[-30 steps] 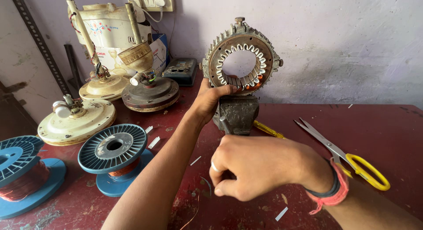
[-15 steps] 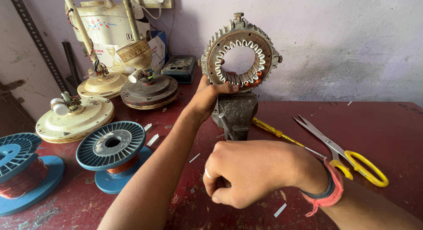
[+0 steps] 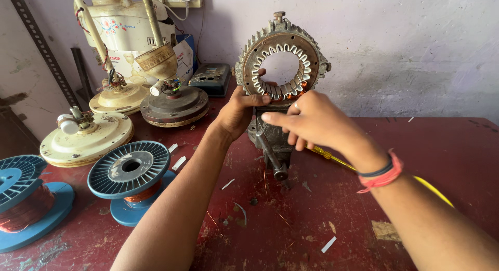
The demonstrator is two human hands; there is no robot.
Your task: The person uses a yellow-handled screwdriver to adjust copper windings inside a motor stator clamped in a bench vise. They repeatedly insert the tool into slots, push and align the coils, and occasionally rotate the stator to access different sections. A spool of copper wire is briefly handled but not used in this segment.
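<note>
Gripping stator [image 3: 281,63] in vise [image 3: 272,141], on worktop [image 3: 312,219].
Stator upright, bore facing camera. Left hand [image 3: 240,111] grasps its lower rim; right hand [image 3: 306,120] loosely curled, forefinger touching rim.

Soft even daylight, faint shadows, sharp centre, wide-angle edge stretch.

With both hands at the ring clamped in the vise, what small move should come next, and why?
Probably move the right hand slightly up and left toward the lower slots of the round grey metal stator ring. Its fingers are just below the ring, while the left hand already steadies the ring's lower edge above the small grey bench vise.
</note>
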